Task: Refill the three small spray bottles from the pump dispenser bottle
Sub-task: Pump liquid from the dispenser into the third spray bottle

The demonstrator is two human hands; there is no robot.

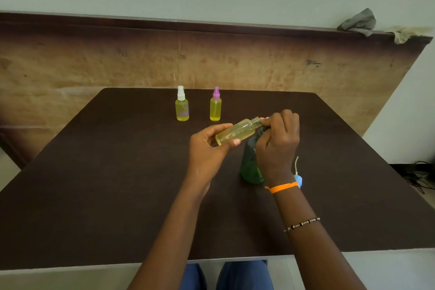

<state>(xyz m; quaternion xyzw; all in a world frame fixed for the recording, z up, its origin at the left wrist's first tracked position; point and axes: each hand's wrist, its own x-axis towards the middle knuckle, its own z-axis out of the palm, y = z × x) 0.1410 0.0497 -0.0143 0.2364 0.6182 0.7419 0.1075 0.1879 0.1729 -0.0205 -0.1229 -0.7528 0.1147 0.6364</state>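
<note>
My left hand holds a small uncapped spray bottle of yellow liquid, tilted with its threaded neck toward the right. My right hand grips the pump head of the green dispenser bottle, which stands on the dark table; the pump head is hidden under the fingers, right by the small bottle's neck. Two more small bottles of yellow liquid stand upright farther back: one with a white sprayer, one with a pink sprayer.
A light blue spray cap with its dip tube lies on the table just right of my right wrist. A wooden panel backs the table. Cables lie on the floor at far right.
</note>
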